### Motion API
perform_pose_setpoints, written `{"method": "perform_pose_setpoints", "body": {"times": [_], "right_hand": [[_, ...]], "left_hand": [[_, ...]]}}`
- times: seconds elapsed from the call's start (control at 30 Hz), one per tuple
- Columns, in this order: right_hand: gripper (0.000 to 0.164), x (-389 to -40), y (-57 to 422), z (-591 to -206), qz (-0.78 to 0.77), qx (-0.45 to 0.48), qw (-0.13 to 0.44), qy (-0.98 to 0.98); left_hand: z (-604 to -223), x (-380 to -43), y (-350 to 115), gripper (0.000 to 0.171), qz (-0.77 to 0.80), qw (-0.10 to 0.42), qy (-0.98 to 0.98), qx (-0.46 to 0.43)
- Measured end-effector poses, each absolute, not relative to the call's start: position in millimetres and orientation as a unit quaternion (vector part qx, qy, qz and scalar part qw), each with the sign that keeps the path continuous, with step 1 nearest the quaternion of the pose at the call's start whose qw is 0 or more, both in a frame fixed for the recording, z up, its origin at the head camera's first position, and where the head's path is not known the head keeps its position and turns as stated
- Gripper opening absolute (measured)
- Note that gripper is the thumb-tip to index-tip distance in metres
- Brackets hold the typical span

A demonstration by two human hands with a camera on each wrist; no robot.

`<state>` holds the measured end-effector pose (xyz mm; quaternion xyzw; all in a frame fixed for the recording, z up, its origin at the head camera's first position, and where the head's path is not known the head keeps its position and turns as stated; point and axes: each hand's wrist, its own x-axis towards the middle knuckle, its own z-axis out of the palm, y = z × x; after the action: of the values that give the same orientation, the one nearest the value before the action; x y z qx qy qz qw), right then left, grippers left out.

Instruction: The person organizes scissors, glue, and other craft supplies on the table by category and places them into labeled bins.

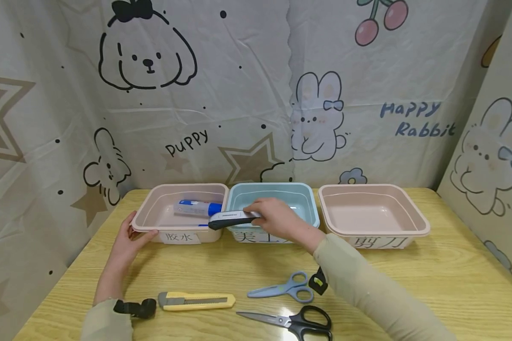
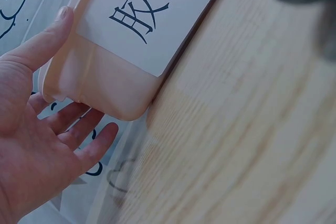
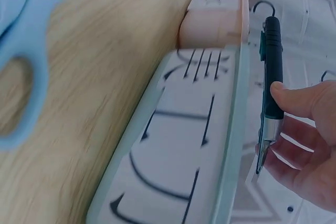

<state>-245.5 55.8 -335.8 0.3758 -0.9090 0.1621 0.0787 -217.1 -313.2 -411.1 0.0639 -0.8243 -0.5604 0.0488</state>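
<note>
My right hand (image 1: 277, 218) pinches a black and silver utility knife (image 1: 232, 218) above the front rim of the light-blue bin (image 1: 311, 189). The knife's far end reaches over the right edge of the left pink bin (image 1: 153, 199). In the right wrist view, thumb and fingers hold the knife (image 3: 273, 66) on both sides. My left hand (image 1: 125, 246) holds the left pink bin at its front left corner, thumb on the front rim and fingers round the side. Inside lies a clear glue bottle with a blue cap (image 1: 214, 209); another blue item is mostly hidden.
A second pink bin (image 1: 418, 222) stands on the right. All three bins bear paper labels with Chinese characters. In front lie a yellow utility knife (image 1: 196, 301), blue scissors (image 1: 281, 289) and black-handled scissors (image 1: 298, 323) on the wooden table (image 1: 187, 265). A printed curtain hangs behind.
</note>
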Motion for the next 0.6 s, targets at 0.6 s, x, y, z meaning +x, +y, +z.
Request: {"method": "perform_pose_setpoints", "body": {"times": [0.6], "right_hand": [[0.028,-273.5,99.0,-357.4,0.235,0.276,0.053,-0.931]], "left_hand": [[-412.4,-218.6,-314.3,0.094,-0.560,0.049,-0.824,0.065]]}}
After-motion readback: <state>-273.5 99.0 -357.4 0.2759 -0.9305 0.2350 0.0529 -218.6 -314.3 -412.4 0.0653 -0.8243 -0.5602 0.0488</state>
